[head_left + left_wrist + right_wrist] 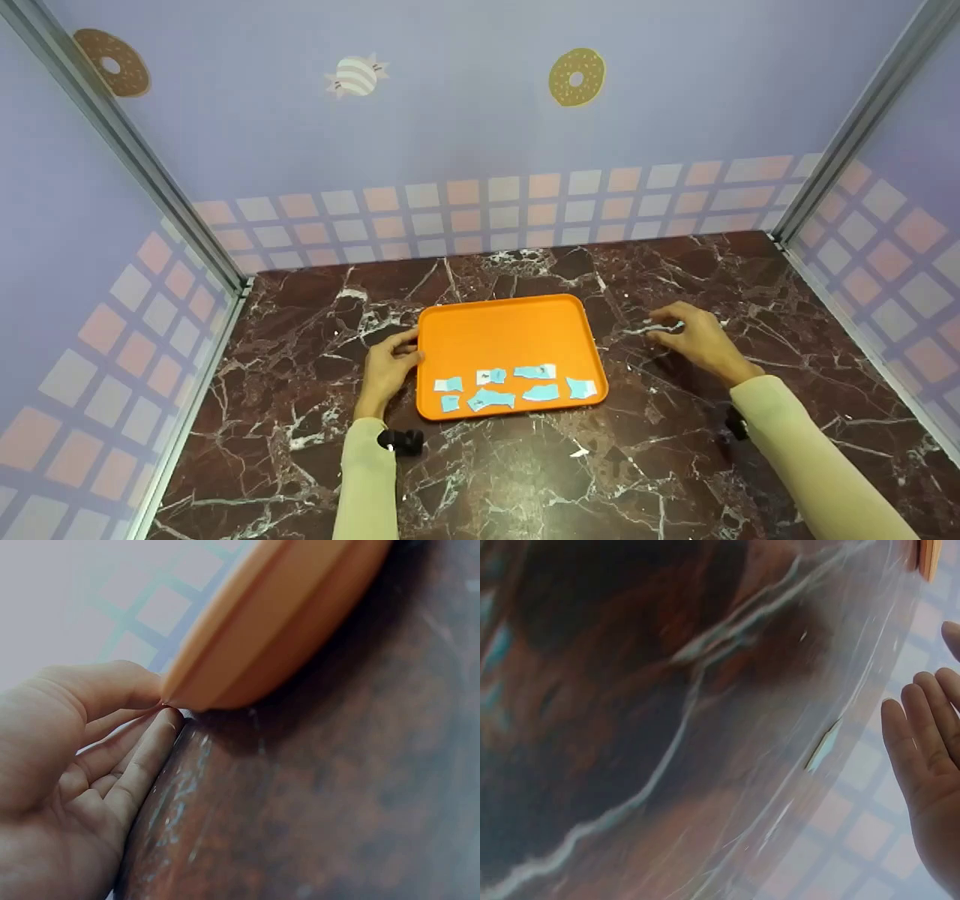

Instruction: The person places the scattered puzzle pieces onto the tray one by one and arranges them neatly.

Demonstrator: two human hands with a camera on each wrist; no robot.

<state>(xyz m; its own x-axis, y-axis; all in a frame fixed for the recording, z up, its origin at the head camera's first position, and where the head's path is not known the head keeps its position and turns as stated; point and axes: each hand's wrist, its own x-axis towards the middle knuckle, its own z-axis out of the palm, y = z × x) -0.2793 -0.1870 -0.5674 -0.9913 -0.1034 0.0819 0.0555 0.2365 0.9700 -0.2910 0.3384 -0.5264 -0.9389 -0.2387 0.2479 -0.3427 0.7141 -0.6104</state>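
An orange tray (499, 330) lies on the marble table. My left hand (386, 373) holds its left edge; in the left wrist view the thumb meets the tray's rim (247, 630), with the fingertips low beside it. Along the tray's near side lie several torn light-blue and white pieces, among them a wide piece (491, 400) and a piece at the right corner (580, 388). To the right of the tray, my right hand (697, 337) hovers with thumb and fingers apart. In the right wrist view a small pale-blue piece (824, 745) lies on the table, apart from the fingers.
The dark red marble table (525, 480) has white veins. A patterned back wall (480, 135) and side walls close it in, with metal posts (847, 127) at the corners. Each wrist wears a black device, the left one (403, 441) being plainer to see.
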